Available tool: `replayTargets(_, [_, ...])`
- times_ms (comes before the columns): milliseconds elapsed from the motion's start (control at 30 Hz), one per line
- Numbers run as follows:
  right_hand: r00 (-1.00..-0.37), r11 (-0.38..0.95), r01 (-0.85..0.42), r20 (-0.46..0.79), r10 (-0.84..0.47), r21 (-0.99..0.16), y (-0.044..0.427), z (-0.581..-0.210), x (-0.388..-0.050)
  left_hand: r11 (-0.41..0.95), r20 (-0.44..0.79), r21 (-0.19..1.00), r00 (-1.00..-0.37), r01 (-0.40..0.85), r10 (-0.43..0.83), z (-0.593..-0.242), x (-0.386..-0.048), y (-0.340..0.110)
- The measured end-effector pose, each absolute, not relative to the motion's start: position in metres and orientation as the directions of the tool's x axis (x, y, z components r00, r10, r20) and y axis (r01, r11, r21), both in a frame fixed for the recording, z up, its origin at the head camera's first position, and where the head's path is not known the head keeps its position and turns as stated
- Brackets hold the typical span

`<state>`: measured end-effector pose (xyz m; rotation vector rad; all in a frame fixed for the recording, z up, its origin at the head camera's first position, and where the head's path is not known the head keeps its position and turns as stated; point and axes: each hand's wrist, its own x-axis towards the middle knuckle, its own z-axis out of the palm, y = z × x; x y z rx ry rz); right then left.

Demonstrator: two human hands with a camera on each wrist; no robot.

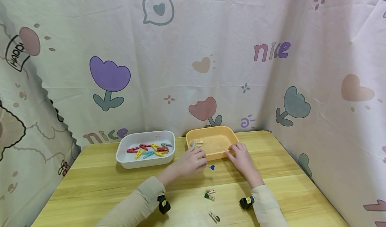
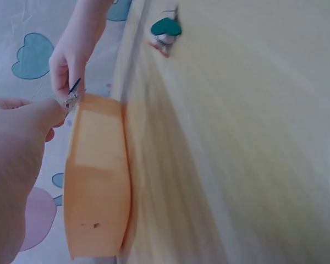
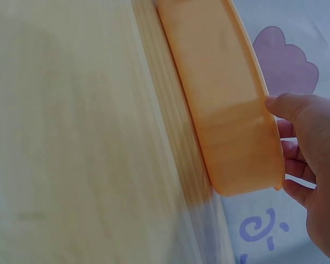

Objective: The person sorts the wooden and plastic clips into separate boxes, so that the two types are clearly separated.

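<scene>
Just in front of the yellow tray (image 1: pixel 212 155), my left hand (image 1: pixel 191 161) pinches a small wooden clothespin with a blue heart (image 1: pixel 212 167). The left wrist view shows that clothespin (image 2: pixel 71 102) between thumb and fingertips. My right hand (image 1: pixel 241 156) holds the tray's right front corner. In the right wrist view its thumb (image 3: pixel 286 104) presses the outside of the tray rim (image 3: pixel 272 118), and the fingers are curled over the inner side. Inside the tray at the left lie a few small clothespins (image 1: pixel 198 143), partly hidden by my left hand.
A white tray (image 1: pixel 128 163) with several coloured plastic clothespins (image 1: pixel 147 151) stands on the left. Nearer on the wooden table (image 1: pixel 96 186) lie wooden clothespins with green hearts (image 1: pixel 210 196), and another clothespin (image 1: pixel 214 217) closer still. A patterned curtain (image 1: pixel 169 69) hangs behind the table.
</scene>
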<state>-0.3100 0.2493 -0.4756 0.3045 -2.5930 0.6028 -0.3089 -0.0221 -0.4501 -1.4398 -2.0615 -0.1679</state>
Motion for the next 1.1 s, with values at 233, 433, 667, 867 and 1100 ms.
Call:
replayTargets(233, [-0.867,0.879,-0.311,0.487,-0.106,-0.362,0.250,-0.479,-0.312,0.435,0.591,-0.225,-0.234,0.872,0.773,-0.442,-0.318,-0.027])
replayTargets(433, [-0.865,0.880,-0.309,0.492,-0.103,-0.359,0.250,-0.479,-0.312,0.476,0.634,-0.244,-0.233,0.845,0.738,-0.434,-0.323,-0.032])
replayTargets(667, [-0.851,0.875,-0.330,0.514,-0.113,-0.354,0.248,-0.477,-0.310,0.526,0.635,-0.165,-0.318,0.834,0.704,-0.431,-0.329,-0.037])
replayTargets(867, [-0.857,0.876,-0.324,0.503,-0.112,-0.357,0.248,-0.477,-0.309,0.587,0.664,-0.109,-0.381,0.802,0.644,-0.431,-0.331,-0.039])
replayTargets(1100, [-0.849,0.877,-0.330,0.517,-0.114,-0.350,0.248,-0.478,-0.310,0.646,0.720,-0.065,-0.413,0.761,0.558,-0.437,-0.338,-0.038])
